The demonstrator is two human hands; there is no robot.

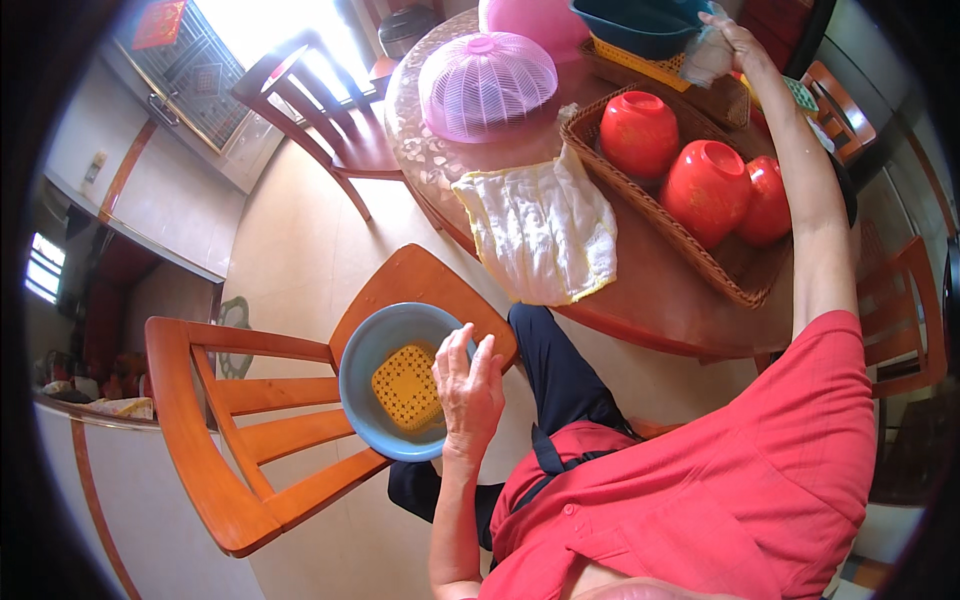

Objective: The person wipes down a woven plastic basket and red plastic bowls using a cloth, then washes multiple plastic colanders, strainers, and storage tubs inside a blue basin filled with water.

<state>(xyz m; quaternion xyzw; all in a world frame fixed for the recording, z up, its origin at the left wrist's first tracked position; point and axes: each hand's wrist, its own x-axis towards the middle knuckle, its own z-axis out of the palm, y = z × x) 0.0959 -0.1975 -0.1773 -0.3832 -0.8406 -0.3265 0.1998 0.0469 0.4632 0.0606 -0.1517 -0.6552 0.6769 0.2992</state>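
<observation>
My left hand [471, 386] is over the right rim of a round blue basin [350, 375], fingers slightly apart and holding nothing. A yellow perforated plastic basket piece [405, 386] lies inside the basin, which stands on a wooden chair seat [420, 281]. Far off at the upper right, my right hand [731, 45] grips a crumpled grey-white cloth [707, 60] beside a dark teal plastic tub [645, 26]. The tub rests on a yellow plastic basket [637, 64]. A white cloth with yellow edging [540, 229] is spread at the round table's edge.
On the round table [652, 307], a wicker tray [645, 202] holds several upturned red bowls [706, 193]. A pink mesh food cover [487, 86] stands left of it, with another pink piece [532, 26] behind. A dark wooden chair [367, 146] stands at the table's left.
</observation>
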